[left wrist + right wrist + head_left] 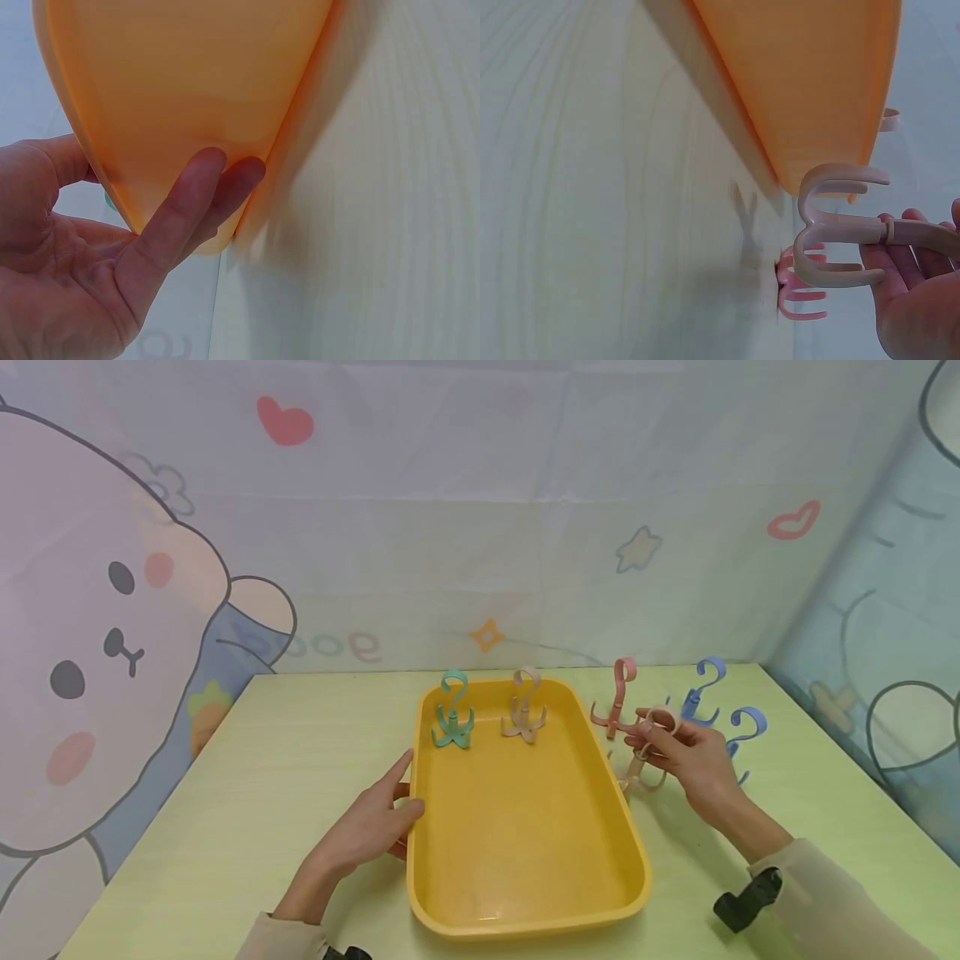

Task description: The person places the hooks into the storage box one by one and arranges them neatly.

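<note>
since right fingers pinch the beige hook near its curl, lift prongs clear of the yellow tray left of them; left fingers grip its side.

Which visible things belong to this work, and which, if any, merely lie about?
Work, likely: yellow tray; green hook, pale hook inside; beige hook in right hand; pink hook, two blue hooks outside.
Lying about: apparently nothing, just table, printed backdrop.

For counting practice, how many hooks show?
6: green hook, beige hook in tray; pink hook, two blue hooks right of it; held hook in right hand, which may hide more.
</note>
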Demonstrator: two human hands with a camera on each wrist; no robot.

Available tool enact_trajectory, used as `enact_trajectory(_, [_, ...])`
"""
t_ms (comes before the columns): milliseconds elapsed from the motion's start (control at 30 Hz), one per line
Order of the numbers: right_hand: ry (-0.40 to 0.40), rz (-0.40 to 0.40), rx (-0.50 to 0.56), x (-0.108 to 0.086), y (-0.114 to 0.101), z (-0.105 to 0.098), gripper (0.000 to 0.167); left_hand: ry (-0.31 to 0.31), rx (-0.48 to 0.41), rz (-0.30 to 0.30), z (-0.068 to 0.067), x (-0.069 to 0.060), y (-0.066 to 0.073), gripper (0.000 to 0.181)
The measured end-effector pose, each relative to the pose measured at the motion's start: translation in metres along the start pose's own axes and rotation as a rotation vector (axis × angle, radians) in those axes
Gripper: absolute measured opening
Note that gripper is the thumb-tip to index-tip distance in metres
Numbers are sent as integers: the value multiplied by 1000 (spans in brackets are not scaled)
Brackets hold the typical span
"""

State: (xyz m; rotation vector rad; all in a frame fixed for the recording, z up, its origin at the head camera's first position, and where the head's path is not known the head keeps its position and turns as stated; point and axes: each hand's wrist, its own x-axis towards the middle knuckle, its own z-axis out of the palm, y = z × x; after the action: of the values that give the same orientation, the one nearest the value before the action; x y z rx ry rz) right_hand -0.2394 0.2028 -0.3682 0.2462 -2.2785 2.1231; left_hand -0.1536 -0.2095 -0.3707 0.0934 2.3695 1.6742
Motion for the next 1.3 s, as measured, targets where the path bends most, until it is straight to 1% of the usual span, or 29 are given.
enact_trajectory(167, [-10,-17,9,-1,-11,-1,19,5,1,-2,0,-1,0,84])
enact_trajectory(333, [-22,-63,21,1,-22,1,21,4,3,4,0,-1,0,84])
enact_trajectory(433, [-26,-88,5,2,-26,3,23,0,2,6,0,-1,0,83])
enact_trajectory(500, [-27,-94,20,3,-28,4,25,0,2,6,0,-1,-1,84])
enact_trajectory(600, [-21,-110,-4,4,-33,5,23,5,3,2,0,0,-1,84])
enact_trajectory(667, [-21,-116,0,4,-36,7,21,9,5,-1,0,1,-1,84])
enact_trajectory(767, [-25,-117,14,5,-41,9,18,10,10,0,0,1,0,83])
enact_trajectory(867, [-38,-103,55,5,-46,13,14,10,13,1,0,1,0,83])
enact_trajectory(1000, [-72,-101,81,6,-51,21,14,15,14,-4,1,1,1,83])
enact_trajectory(1100, [-98,-112,74,7,-54,26,19,14,11,-4,1,1,0,83])
enact_trajectory(1300, [-113,-100,61,9,-59,34,18,5,2,4,0,0,0,84])
